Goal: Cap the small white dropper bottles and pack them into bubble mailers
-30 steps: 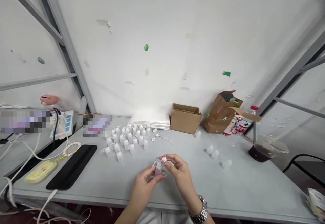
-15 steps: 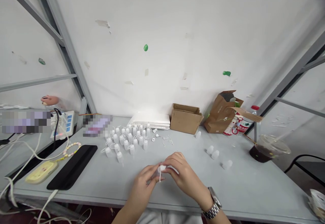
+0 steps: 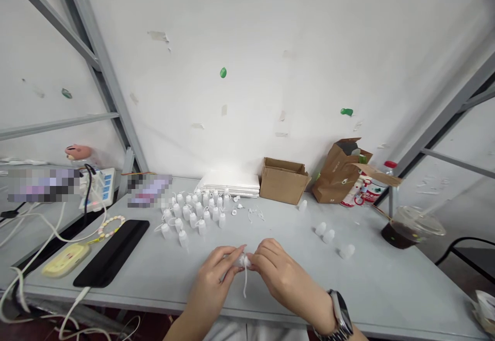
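Between my two hands, above the front of the grey table [image 3: 294, 279], is a small translucent plastic bottle [image 3: 237, 261] with a white strap hanging down from its neck. The fingers of my left hand [image 3: 214, 274] are closed around the bottle's body. My right hand [image 3: 278, 271] pinches the white cap [image 3: 246, 261] at its top; the fingertips partly hide it. Left of centre stand several similar small bottles [image 3: 193, 220] with looped straps. On the right, several bottles without straps [image 3: 328, 236] lie or stand apart.
Loose white caps and straps [image 3: 255, 214] lie behind my hands. At the back are a white stack [image 3: 230, 184], a cardboard box [image 3: 284, 181] and a paper bag [image 3: 336, 176]. A drink cup [image 3: 410, 227] stands right; a black pad [image 3: 112, 253] and cables [image 3: 54, 235] lie left.
My right hand has turned and its fingers have closed further around the cap. The strap, earlier a short loop near the fingers, now hangs straight down. The view has shifted slightly.
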Available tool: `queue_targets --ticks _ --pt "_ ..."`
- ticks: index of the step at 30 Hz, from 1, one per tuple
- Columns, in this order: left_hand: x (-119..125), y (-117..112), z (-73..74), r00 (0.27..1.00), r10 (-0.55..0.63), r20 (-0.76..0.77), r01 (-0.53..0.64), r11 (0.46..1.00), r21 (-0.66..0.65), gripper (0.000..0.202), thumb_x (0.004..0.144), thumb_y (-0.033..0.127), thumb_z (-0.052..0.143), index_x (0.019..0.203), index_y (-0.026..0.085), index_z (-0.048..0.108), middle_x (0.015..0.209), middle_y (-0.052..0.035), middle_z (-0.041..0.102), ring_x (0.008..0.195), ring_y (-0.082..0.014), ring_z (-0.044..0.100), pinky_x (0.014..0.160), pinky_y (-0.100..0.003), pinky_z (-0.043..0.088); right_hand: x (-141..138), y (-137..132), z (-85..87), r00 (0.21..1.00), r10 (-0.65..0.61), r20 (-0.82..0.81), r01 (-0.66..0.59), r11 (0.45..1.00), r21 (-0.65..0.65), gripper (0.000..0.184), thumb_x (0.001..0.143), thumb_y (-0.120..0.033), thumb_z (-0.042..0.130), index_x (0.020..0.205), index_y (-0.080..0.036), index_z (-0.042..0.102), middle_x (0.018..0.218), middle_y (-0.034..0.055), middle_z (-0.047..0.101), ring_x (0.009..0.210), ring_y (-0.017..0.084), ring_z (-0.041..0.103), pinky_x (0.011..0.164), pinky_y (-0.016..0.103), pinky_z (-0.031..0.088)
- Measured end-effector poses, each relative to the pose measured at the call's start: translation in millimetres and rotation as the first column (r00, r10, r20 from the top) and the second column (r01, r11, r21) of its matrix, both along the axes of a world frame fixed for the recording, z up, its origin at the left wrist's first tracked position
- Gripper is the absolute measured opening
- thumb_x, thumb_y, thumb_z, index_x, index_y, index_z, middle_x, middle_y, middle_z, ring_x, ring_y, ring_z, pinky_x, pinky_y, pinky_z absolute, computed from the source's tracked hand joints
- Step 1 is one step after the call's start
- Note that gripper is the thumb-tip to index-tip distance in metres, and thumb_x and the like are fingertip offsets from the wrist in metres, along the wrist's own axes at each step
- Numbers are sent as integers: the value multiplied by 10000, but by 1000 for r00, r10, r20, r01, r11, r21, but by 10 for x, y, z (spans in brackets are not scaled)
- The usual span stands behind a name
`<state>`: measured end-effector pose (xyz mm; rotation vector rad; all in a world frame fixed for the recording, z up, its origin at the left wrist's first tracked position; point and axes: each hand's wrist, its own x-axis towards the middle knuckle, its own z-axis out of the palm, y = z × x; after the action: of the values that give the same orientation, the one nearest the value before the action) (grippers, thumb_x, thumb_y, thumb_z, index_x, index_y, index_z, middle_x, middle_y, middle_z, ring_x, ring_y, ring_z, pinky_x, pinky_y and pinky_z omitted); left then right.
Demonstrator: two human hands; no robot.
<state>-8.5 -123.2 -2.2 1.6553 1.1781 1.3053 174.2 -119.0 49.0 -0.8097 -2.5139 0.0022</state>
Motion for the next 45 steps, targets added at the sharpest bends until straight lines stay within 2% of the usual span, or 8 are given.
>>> queue_targets --ticks 7,14,21,28,32,37,42,45 --pt "18 -7 -22 1000 -5 -23 5 1000 21 273 777 216 582 996 331 697 875 -69 662 848 -227 595 736 -300 527 -29 18 -38 999 -16 48 15 1000 27 227 898 -54 346 856 -151 547 737 56 526 710 180 410 651 305 392" --pt "-1 13 -35 991 45 -126 -17 976 218 341 807 142 534 1067 320 662 882 -65 676 829 -204 607 719 -275 523 -44 50 -61 998 -25 61 23 999 38 190 908 -87 367 846 -152 534 739 49 525 709 178 426 650 299 395" --pt "-11 54 -81 933 193 -303 -7 853 522 380 863 103 447 1183 263 574 881 -48 660 833 -152 603 703 -239 533 -73 96 -125 995 -99 -16 100 995 22 217 940 -199 354 798 -156 513 706 39 535 646 169 442 609 298 394" --pt "-48 69 -16 916 194 -353 19 854 519 330 885 189 453 1188 266 557 911 -33 681 821 -136 625 704 -223 546 -47 102 -63 992 -64 106 53 993 106 180 932 -157 375 1049 -126 509 777 49 567 711 178 473 659 304 379" --pt "-38 49 -8 915 167 -367 53 852 521 331 885 165 448 1186 249 558 898 -36 675 812 -137 615 706 -230 537 -53 99 -44 984 -53 170 34 994 108 162 930 -153 380 875 -151 533 723 25 557 657 162 456 641 293 351" --pt "-9 38 -63 897 233 -375 24 822 569 379 868 79 435 1203 218 546 880 -54 646 835 -151 594 733 -254 517 -89 117 -105 977 -149 153 133 984 115 235 927 -237 407 719 -175 497 634 11 527 577 156 438 579 289 318" --pt "2 62 -71 907 215 -362 9 849 528 356 870 92 436 1184 215 553 883 -52 637 832 -154 590 718 -260 526 -106 109 -60 991 -110 80 91 974 207 154 898 -193 458 1023 -146 533 764 48 588 656 177 463 613 304 341" --pt "30 52 -47 927 175 -330 18 861 508 323 868 102 454 1151 212 568 863 -42 635 809 -143 593 703 -246 531 -122 93 -42 999 -39 -21 43 957 288 223 878 -65 416 1037 -157 544 823 64 605 681 168 458 648 308 354"
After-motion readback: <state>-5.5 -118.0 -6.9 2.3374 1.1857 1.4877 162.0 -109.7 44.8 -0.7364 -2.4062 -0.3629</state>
